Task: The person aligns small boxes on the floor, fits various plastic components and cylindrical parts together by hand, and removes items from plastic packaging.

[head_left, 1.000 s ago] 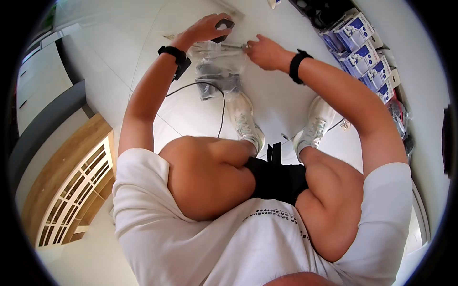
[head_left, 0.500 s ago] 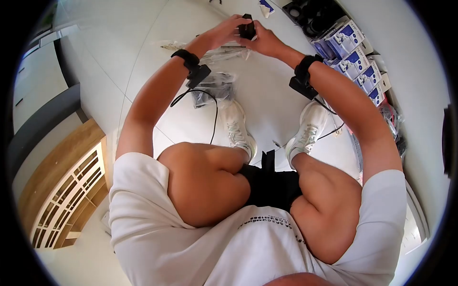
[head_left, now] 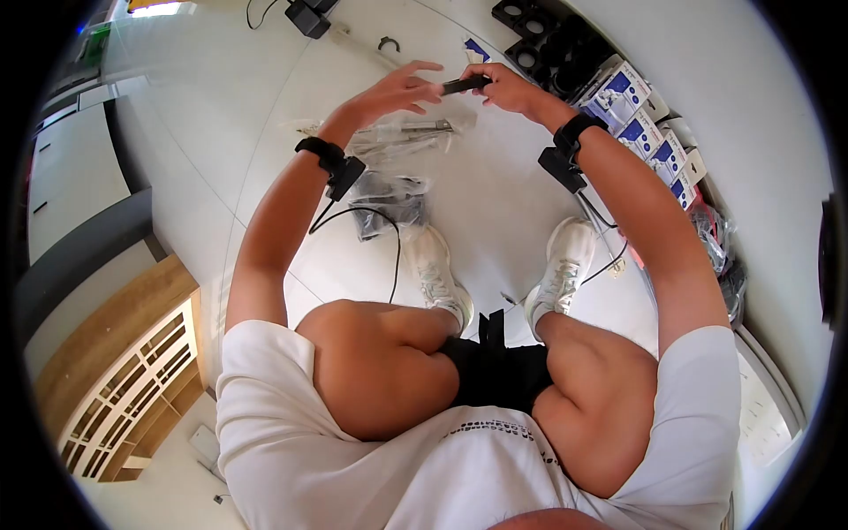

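Observation:
My right hand [head_left: 508, 87] grips one end of a small flat black piece [head_left: 465, 85], seen nearly edge-on, above the floor. I cannot make out its exact kind. On the other side, my left hand [head_left: 395, 95] has its fingers spread, with the fingertips close to the free end of the black piece. Whether they touch it I cannot tell. Below the left hand, clear plastic bags [head_left: 402, 137] with thin parts lie on the floor. A bag with dark grey contents [head_left: 389, 208] lies nearer my shoes.
White and blue boxes [head_left: 640, 132] line the wall on the right, beyond black ring-shaped parts [head_left: 530, 57]. A black curved clip [head_left: 389, 42] and a black adapter [head_left: 307, 18] lie farther out. Cables run from both wrist bands. A wooden shelf unit [head_left: 132, 380] stands left.
My left hand has moved away to the left and its fingers have opened. The black piece, held by both hands before, has turned edge-on in my right hand. The view has shifted farther forward.

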Motion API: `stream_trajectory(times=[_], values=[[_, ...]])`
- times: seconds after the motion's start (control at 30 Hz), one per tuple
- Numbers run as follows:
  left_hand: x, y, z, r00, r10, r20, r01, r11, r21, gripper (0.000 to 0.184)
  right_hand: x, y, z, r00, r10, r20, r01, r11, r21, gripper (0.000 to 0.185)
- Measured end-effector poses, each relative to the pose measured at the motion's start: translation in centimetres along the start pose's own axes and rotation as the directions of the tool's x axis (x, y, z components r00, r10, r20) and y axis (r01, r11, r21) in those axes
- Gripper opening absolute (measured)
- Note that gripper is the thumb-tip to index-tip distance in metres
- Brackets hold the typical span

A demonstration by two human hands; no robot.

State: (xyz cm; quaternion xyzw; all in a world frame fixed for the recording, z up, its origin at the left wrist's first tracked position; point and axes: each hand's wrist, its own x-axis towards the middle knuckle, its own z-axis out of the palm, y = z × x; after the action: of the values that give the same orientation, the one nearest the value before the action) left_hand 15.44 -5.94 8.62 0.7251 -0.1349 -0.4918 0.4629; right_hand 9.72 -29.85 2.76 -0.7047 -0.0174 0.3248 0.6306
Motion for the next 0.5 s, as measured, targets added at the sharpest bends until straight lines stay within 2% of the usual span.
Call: stream_trajectory(times=[0.03, 0.07, 0.1, 0.17, 0.23, 0.27, 0.33, 0.37, 0.4, 0.43, 0.47, 0.5], values=[[0.2, 0.6, 0.2, 0.997, -0.042, 0.057, 0.039, 0.998, 0.053, 0.06, 0.1, 0.4, 0.2, 1.0, 0.001, -0.002, -0.001, 1.0, 0.0, 0.029], [0.7, 0.3, 0.2, 0.998, -0.037, 0.058, 0.033, 0.998, 0.052, 0.06, 0.2, 0.7, 0.1, 0.958, -0.283, -0.053, 0.261, 0.931, -0.256, 0.034], [1.5, -0.5, 0.1, 0.995, 0.026, 0.099, -0.026, 1.0, -0.003, 0.059, 0.1, 0.7, 0.0, 0.837, -0.546, -0.027, 0.462, 0.733, -0.498, 0.039], [2.4, -0.4, 0.4, 0.984, 0.094, 0.151, -0.085, 0.995, -0.059, 0.059, -2.0, -1.1, 0.4, 0.842, -0.538, -0.017, 0.446, 0.715, -0.538, 0.045], [2.6, 1.1, 1.0, 0.996, 0.08, 0.033, -0.083, 0.989, 0.126, 0.052, -3.4, -1.3, 0.4, 0.853, -0.515, -0.091, 0.378, 0.728, -0.572, 0.044], [2.8, 2.0, 1.2, 0.995, 0.088, 0.04, -0.092, 0.988, 0.126, 0.052, -4.0, -1.3, 0.3, 0.846, -0.515, -0.137, 0.337, 0.716, -0.611, 0.047], [3.6, 3.0, 1.6, 0.972, 0.173, 0.159, -0.218, 0.917, 0.333, 0.044, -4.4, -1.2, -0.4, 0.856, -0.479, -0.195, 0.294, 0.761, -0.579, 0.049], [4.1, 3.0, 1.8, 0.969, 0.176, 0.171, -0.225, 0.916, 0.332, 0.044, -4.8, -1.0, -0.6, 0.863, -0.44, -0.249, 0.257, 0.806, -0.533, 0.052], [4.9, 2.6, 1.9, 0.984, 0.107, 0.142, -0.138, 0.962, 0.236, 0.041, -4.9, -0.6, -0.7, 0.862, -0.435, -0.26, 0.247, 0.809, -0.534, 0.052], [5.6, 2.1, 1.8, 0.992, 0.033, 0.119, -0.05, 0.989, 0.137, 0.039, -4.8, -0.3, -0.7, 0.795, -0.476, -0.376, 0.23, 0.811, -0.538, 0.055], [5.9, 1.7, 1.6, 0.991, 0.038, 0.13, -0.057, 0.988, 0.142, 0.039, -4.7, -0.1, -0.7, 0.71, -0.509, -0.486, 0.212, 0.813, -0.542, 0.059], [6.3, 1.3, 0.9, 0.996, 0.019, 0.088, -0.021, 1.0, 0.017, 0.038, -4.7, 0.4, -0.6, 0.702, -0.511, -0.497, 0.203, 0.812, -0.548, 0.059]])
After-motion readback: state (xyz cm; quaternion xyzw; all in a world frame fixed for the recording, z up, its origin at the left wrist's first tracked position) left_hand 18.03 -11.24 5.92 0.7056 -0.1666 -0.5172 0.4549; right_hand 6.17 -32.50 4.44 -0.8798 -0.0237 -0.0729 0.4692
